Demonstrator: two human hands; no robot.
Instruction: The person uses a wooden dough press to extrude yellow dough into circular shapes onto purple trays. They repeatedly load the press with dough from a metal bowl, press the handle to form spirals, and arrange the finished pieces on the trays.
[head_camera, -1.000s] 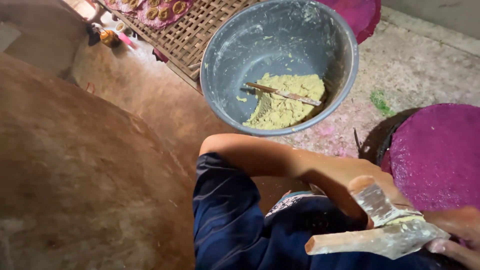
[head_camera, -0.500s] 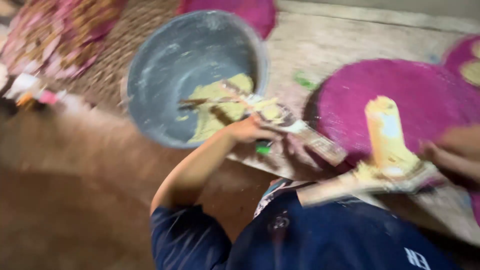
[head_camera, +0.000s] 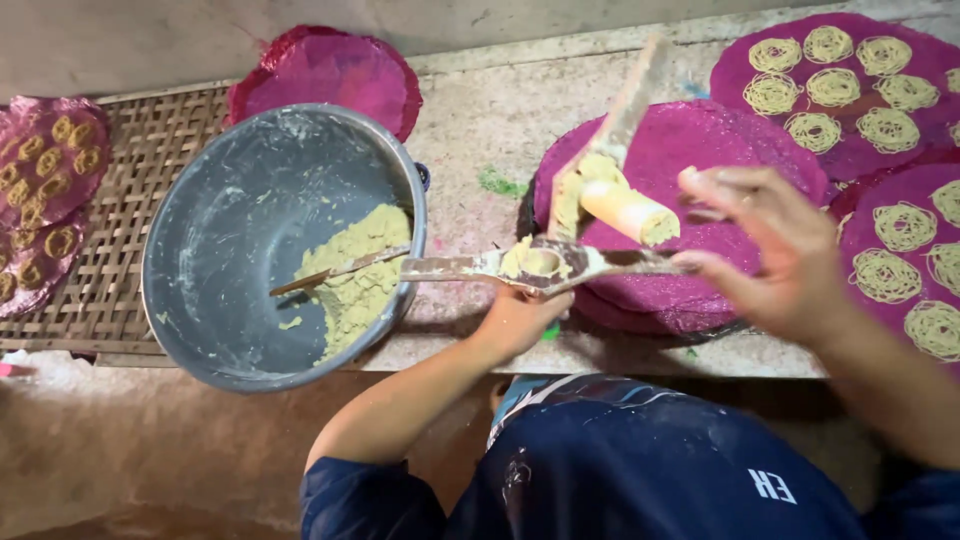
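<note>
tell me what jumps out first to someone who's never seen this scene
The bright magenta round mats along the ledge catch the eye, those at the right covered with pale coiled noodle rings. At centre, the left hand steadies a wooden hinged press smeared with yellowish dough, while the right hand hovers open beside its plunger. To the left sits a big grey basin holding a mound of the same dough and a stick.

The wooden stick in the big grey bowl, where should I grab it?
Probably take the wooden stick by its upper end near the grey bowl's right rim, coming from the right. That end lies raised and bare; the lower part lies against the yellow dough.
</note>
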